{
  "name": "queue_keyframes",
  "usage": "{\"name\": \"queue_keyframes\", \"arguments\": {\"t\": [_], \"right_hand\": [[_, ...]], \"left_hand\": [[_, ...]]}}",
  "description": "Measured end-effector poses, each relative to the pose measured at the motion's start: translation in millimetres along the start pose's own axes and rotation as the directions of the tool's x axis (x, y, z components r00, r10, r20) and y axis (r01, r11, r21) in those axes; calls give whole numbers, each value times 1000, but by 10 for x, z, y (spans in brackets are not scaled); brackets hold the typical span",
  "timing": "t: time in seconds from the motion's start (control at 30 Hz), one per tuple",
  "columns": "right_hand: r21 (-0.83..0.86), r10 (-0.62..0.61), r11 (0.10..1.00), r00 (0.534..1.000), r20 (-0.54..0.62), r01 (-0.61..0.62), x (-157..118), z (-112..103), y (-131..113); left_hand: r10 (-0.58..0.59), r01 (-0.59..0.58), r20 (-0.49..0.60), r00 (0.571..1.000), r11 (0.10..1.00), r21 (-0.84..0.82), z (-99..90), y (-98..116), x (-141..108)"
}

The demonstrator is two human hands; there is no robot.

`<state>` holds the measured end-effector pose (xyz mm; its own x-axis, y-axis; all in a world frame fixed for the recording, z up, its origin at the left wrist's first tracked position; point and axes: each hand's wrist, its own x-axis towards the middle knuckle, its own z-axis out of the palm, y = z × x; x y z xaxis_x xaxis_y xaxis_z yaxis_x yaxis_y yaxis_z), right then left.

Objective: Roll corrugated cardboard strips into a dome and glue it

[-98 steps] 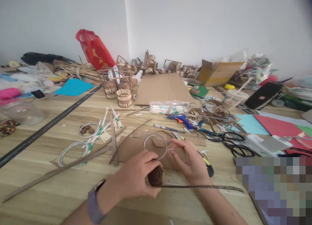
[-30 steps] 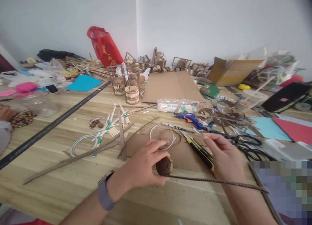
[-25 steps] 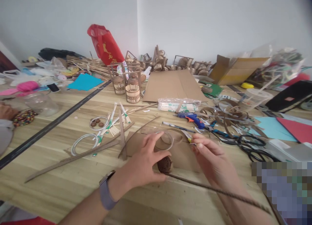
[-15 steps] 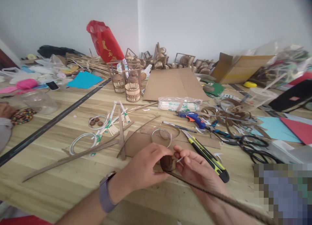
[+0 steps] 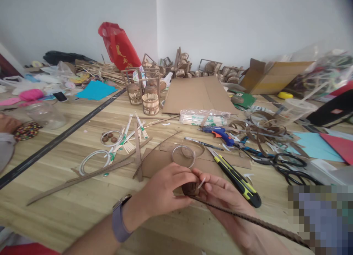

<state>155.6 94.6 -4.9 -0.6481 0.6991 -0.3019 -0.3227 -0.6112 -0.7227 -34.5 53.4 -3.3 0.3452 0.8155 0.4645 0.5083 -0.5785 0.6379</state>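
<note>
A small round brown piece (image 5: 189, 188) is gripped between the thumb and fingers of my left hand (image 5: 168, 187), low in the middle of the view. My right hand (image 5: 224, 192) is closed against its right side, with a short pale strip (image 5: 202, 183) between thumb and fingers. From the brown piece a long braided brown strip (image 5: 248, 219) runs down to the lower right, over my right forearm. A pale wire ring (image 5: 173, 152) lies on cardboard just beyond my hands. To the right lies a green-and-black utility knife (image 5: 237, 177).
Black scissors (image 5: 289, 166), a blue glue gun (image 5: 220, 134) and a pen (image 5: 202, 143) lie on the right. Small slatted baskets (image 5: 150, 104) stand further back. Another person's hand (image 5: 9, 124) is at the left edge, by a beaded item (image 5: 27, 131).
My right hand has moved slightly left, closer against the brown piece. The pale strip between its fingers is tilted more steeply. My left hand has barely moved.
</note>
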Motion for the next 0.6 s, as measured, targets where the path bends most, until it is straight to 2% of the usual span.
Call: {"name": "queue_keyframes", "arguments": {"t": [0.27,0.6], "right_hand": [[-88,-31,996,995,-98,22,-5,0,2],[-160,-107,984,980,-167,80,24,32,79]], "left_hand": [[19,-19,1,1000,1000,3,1,25,12],[-25,25,27,999,1000,-6,2,48,-6]]}}
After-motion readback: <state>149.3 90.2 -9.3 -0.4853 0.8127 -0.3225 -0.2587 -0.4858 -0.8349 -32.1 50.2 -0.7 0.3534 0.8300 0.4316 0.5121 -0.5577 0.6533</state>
